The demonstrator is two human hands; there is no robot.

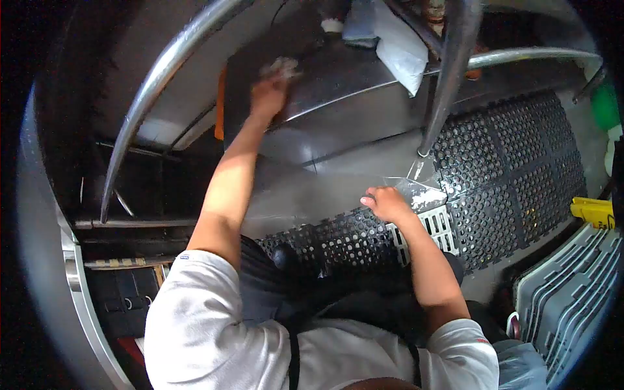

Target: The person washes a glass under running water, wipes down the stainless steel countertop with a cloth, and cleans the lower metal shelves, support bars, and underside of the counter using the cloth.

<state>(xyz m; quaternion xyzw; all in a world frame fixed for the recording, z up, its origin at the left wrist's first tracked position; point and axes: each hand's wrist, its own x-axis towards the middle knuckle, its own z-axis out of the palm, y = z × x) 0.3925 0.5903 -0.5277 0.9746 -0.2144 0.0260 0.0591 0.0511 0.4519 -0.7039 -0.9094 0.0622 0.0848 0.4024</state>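
Stretched far forward, my left hand (269, 97) is on a dark metal shelf (344, 79). Under its fingers is a crumpled, pale greyish rag (283, 66), pressed against the shelf surface. Hand and rag are slightly blurred, so the exact grip is hard to see. My right hand (390, 205) hangs in the air above the floor, near a white slotted drain grate (441, 229). Its fingers are loosely curled, with a small gap between thumb and forefinger, and nothing shows in it.
Curved metal tubes (448, 78) cross in front of the shelf. A white plastic bag (401, 55) hangs over its edge. Black perforated mats (504, 162) cover part of the grey floor. Grey stacked plastic panels (572, 286) and a yellow object (593, 212) stand at right.
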